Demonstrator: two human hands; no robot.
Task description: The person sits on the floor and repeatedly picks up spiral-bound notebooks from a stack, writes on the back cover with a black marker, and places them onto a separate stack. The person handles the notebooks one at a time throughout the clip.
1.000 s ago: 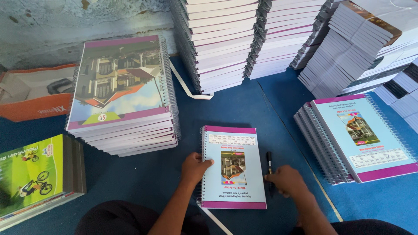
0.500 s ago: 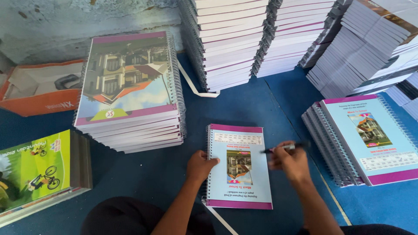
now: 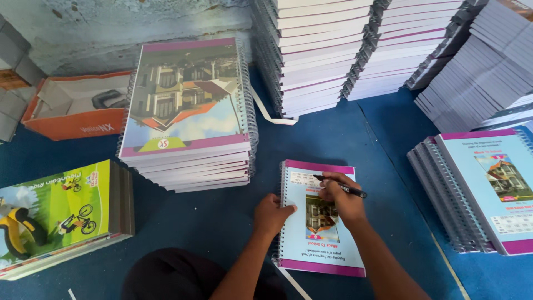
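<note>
Spiral notebook (image 3: 322,244) (pale blue, magenta bands) under both hands.

Counted around the single spiral notebook (image 3: 319,222) on the blue floor (image 3: 222,216):

- One black pen (image 3: 340,186), above its cover.
- Two hands: left hand (image 3: 272,214), right hand (image 3: 341,198).
- One orange cardboard box (image 3: 75,108), far left.
- Two nearby stacks: house-cover stack (image 3: 189,111), bicycle-cover stack (image 3: 55,214).
- One fanned stack (image 3: 483,189), right.
- Tall stacks (image 3: 355,50) behind: number indeterminable.

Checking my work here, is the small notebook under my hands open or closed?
Closed: the small notebook lies flat, its printed cover facing up, no inner pages showing.
</note>
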